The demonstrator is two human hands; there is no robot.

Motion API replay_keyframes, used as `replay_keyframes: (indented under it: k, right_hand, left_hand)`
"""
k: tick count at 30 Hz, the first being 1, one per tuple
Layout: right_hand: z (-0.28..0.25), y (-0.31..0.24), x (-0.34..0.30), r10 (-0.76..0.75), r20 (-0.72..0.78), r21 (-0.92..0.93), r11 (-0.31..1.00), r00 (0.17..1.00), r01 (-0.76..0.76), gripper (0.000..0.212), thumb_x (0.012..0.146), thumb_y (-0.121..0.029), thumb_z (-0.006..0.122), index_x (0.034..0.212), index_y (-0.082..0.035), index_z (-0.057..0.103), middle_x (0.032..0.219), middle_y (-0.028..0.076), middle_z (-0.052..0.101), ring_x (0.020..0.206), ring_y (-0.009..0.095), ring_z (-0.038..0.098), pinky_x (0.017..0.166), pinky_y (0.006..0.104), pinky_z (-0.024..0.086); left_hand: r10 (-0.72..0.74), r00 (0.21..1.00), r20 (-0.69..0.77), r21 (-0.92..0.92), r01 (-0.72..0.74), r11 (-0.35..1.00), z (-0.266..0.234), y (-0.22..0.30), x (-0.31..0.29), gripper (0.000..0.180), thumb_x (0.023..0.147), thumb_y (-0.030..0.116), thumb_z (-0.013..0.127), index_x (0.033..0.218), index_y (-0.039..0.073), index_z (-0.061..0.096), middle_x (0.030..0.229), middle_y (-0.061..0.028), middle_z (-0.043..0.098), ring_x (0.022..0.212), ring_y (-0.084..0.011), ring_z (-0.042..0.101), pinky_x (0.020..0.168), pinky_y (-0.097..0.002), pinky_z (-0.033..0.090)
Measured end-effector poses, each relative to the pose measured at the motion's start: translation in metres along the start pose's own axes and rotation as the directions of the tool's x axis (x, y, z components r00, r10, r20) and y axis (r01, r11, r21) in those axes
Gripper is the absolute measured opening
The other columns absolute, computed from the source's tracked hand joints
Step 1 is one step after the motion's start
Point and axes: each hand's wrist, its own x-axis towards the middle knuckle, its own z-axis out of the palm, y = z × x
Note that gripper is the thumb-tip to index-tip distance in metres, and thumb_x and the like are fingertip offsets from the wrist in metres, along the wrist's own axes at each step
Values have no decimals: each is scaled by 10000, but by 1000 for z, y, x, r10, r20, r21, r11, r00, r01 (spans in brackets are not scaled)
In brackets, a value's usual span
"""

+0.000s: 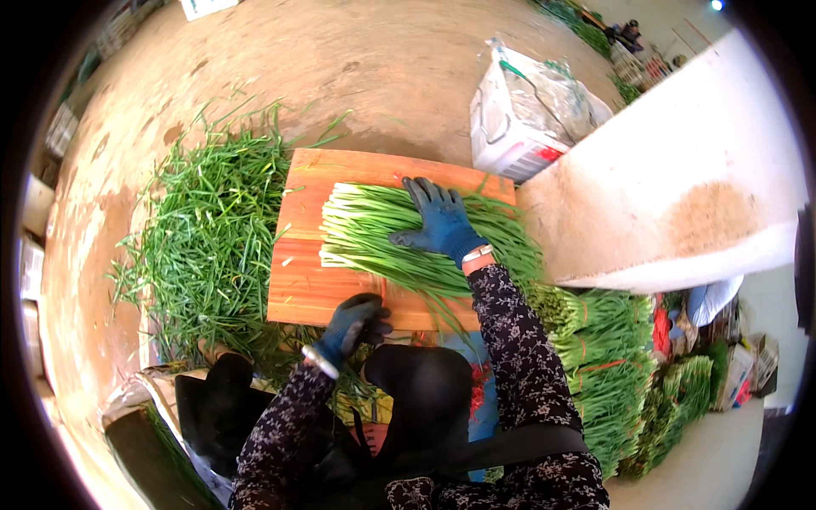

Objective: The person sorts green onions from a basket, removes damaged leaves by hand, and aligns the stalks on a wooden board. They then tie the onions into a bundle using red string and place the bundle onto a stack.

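- Left: loose leaves (212, 229), heaped beside the wooden board (296, 293).
- Near, left of centre: left hand (350, 330), fingers curled by the board's edge; cannot tell if grasping anything.
- Centre: green stalks (365, 225) on the board, perhaps liable to spill over its near edge through uneven pressure.
- Right of centre: right hand (438, 223), spread flat on the stalks.
- Near right: banded bundles (603, 365).

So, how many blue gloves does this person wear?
2: one on the right hand, atop long green stalks; one on the left hand, by the flat orange wooden board.
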Motion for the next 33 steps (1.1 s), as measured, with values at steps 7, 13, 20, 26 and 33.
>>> replay_keyframes:
  k: [7,13,20,26,33]
  right_hand:
    - [4,-38,-154,-90,-92,295,949,992,114,431,858,-298,659,1257,-150,587,885,123,664,764,307,630,683,421,499]
    - [26,-44,-280,395,-213,668,726,894,-161,333,900,-249,620,1204,-116,626,952,147,668,769,310,644,692,404,503]
    - [-94,-116,-257,232,-468,620,773,853,130,368,876,-225,640,1212,-79,602,998,144,652,854,316,638,730,405,502]
    - [-40,-214,-253,-104,-336,795,502,936,341,336,890,-216,631,1179,-46,604,1011,187,651,911,360,629,795,412,506]
    - [15,-256,-270,-338,52,859,495,940,131,267,889,-121,617,1136,-24,639,1069,174,657,978,327,637,838,378,499]
  left_hand:
    - [-83,996,-42,334,93,938,1,-12,-91,624,947,501,449,1242,-44,523,996,-129,651,812,-217,635,707,-348,523]
    - [-43,992,117,993,-116,30,10,-31,-137,384,892,281,546,1141,-6,601,937,-171,649,868,-352,632,753,-425,514]
    - [-18,988,-153,985,153,74,8,-62,-159,385,876,275,573,1155,9,591,945,-179,640,838,-368,624,737,-430,515]
    - [114,992,-46,998,40,47,33,-71,-261,391,863,269,597,1167,23,583,952,-185,632,812,-381,617,723,-434,516]
    - [614,647,-452,890,281,358,68,125,-336,413,842,106,646,1235,14,555,1052,-180,631,922,-290,642,805,-369,513]
